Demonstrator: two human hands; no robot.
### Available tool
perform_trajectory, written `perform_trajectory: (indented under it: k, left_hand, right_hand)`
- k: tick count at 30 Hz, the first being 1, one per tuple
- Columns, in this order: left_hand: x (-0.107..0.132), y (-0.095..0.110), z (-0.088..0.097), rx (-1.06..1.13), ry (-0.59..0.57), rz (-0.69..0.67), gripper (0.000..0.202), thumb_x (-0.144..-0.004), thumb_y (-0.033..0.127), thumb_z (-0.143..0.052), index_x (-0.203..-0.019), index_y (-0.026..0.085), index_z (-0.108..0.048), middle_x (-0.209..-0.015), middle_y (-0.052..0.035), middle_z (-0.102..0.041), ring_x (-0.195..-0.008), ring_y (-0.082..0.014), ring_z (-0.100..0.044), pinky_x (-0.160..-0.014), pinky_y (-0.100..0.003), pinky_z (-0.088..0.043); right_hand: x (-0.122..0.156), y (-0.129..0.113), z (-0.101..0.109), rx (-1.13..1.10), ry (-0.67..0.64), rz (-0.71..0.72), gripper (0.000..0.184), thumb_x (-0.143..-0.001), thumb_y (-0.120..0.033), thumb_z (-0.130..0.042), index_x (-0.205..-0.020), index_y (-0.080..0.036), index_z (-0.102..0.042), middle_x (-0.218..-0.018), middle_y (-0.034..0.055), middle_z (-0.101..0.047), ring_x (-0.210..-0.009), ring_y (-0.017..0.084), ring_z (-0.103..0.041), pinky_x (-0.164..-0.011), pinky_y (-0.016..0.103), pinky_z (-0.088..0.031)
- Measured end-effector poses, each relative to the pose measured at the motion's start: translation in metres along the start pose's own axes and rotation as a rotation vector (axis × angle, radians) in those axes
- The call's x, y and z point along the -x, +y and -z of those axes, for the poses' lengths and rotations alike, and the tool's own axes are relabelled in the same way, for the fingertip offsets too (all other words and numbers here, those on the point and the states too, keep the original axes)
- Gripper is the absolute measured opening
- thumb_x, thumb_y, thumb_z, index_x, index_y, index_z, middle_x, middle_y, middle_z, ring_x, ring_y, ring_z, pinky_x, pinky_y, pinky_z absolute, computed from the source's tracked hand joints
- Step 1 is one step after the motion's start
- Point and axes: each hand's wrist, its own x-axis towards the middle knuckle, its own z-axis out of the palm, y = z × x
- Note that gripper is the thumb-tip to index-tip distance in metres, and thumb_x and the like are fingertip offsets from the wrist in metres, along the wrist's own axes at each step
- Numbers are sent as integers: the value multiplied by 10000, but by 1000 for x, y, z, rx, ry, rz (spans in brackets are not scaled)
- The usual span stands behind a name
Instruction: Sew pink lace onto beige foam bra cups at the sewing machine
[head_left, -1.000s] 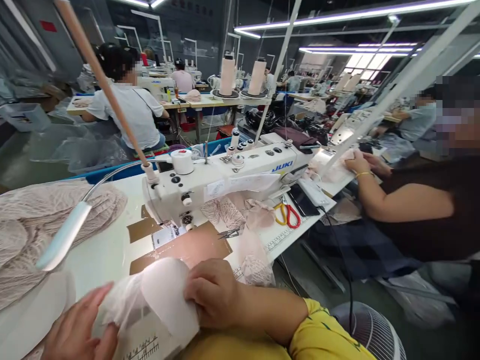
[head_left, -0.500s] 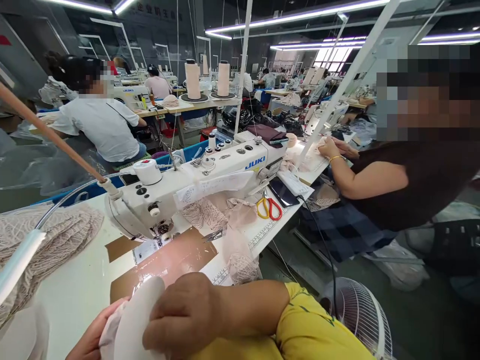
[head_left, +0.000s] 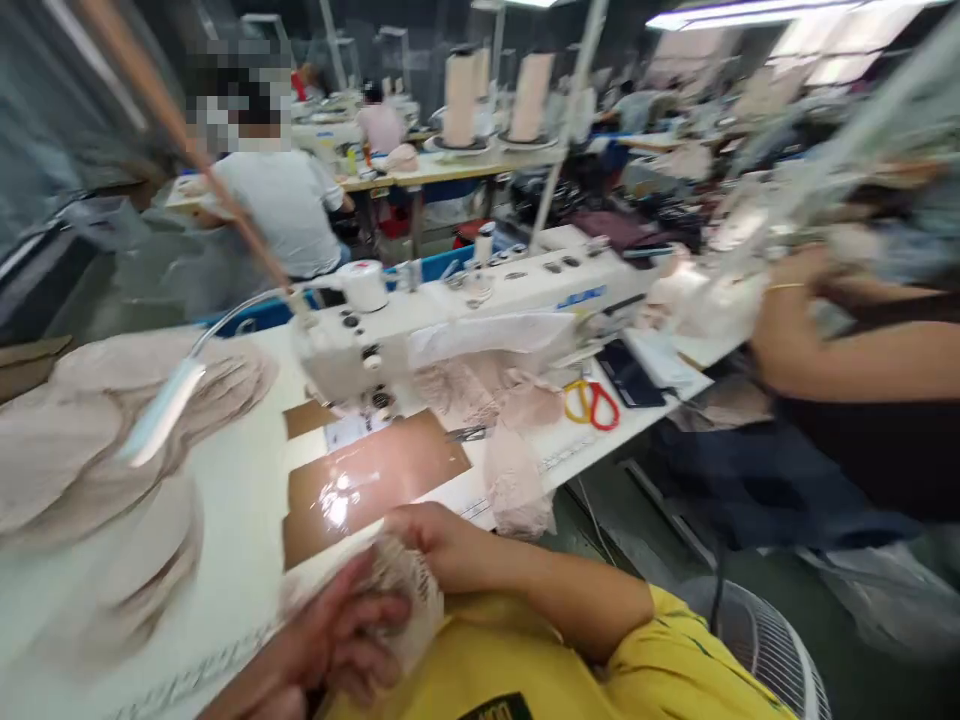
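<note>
Close to my body, my two hands hold a pale pink lace cup between them. The fingers of my left hand curl against its near side, slightly blurred. My right hand pinches its upper edge, with the thumb and finger near the rim. Beyond them, a white sewing machine stands on the table, its lamp glare falling on a brown plate. Beside that plate lie small metal snips and crumpled lace pieces.
Stacks of pale cup pieces cover the left of the table. Scissors with yellow and red handles lie near a dark phone on the right. A co-worker's arm is at the right; a fan stands below.
The view has swung right and down, with some blur. My right hand has moved from over the white inner face to the upper edge, and the cup now shows its lace side.
</note>
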Motion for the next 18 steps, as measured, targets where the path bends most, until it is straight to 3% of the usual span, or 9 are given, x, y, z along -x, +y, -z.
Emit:
perform_trajectory:
  k: [1,3,4,6,8,11,15,16,18]
  left_hand:
    - [5,0,2,62,-46,6,534,-877,503,-536,-1341,251,-458,-1064,-55,-626,-791,-194,-626,-659,-338,-552]
    - [9,3,10,182,-164,-50,767,-815,539,-594,-1467,338,-242,-1072,-59,-621,-716,-172,-615,-631,-329,-538]
    - [7,6,15,187,-125,-110,784,-816,482,-620,-1475,328,-226,-1119,-72,-598,-793,-178,-614,-713,-333,-530]
    - [-4,11,24,141,2,-152,807,-777,393,-694,-1462,297,-279,-1283,-95,-513,-1117,-250,-530,-920,-358,-460]
    - [-15,12,29,215,-63,-152,870,-720,362,-755,-1456,272,-300,-1346,-100,-470,-1202,-278,-473,-993,-373,-411]
    - [-26,9,30,421,-231,-92,751,-756,359,-727,-1409,213,-386,-1200,-104,-577,-1063,-252,-567,-915,-357,-462]
    - [-30,2,28,596,-350,-64,496,-798,378,-678,-1202,109,-577,-985,-105,-648,-870,-216,-612,-783,-313,-492]
    - [-30,1,27,610,-347,-65,472,-795,375,-680,-1168,100,-593,-969,-104,-650,-857,-212,-610,-776,-308,-490]
    - [-30,0,28,622,-315,-63,440,-793,370,-680,-1128,95,-605,-942,-97,-649,-839,-204,-606,-766,-301,-484]
  right_hand:
    - [3,4,0,-164,-94,-62,166,-728,-273,-652,-846,-164,-609,-755,-46,-604,-688,106,-568,-663,220,-469]
    - [5,8,0,-328,-129,-162,210,-691,-244,-710,-867,-155,-637,-787,-20,-642,-712,124,-582,-709,250,-481]
    - [5,8,0,-342,-127,-201,192,-697,-231,-712,-862,-154,-651,-795,-11,-653,-725,132,-589,-724,258,-481]
    - [1,7,-1,-346,-171,-252,173,-711,-225,-716,-864,-156,-674,-817,2,-670,-749,145,-598,-737,267,-483]
    - [-3,5,-4,-349,-210,-278,190,-729,-235,-716,-902,-163,-684,-840,12,-680,-758,155,-607,-738,277,-489]
    - [-6,5,-7,-337,-140,-284,316,-745,-266,-719,-1043,-187,-648,-866,22,-684,-761,162,-621,-739,290,-501]
    - [-6,14,-3,-181,67,-254,598,-808,-340,-665,-1347,-246,-423,-773,-4,-664,-647,142,-595,-609,253,-479]
    - [-6,16,0,-101,97,-228,607,-814,-357,-656,-1359,-249,-411,-759,-6,-656,-627,139,-579,-589,247,-466]
    - [-8,17,6,64,104,-151,453,-820,-396,-639,-1233,-235,-547,-760,4,-641,-635,141,-559,-599,250,-454]
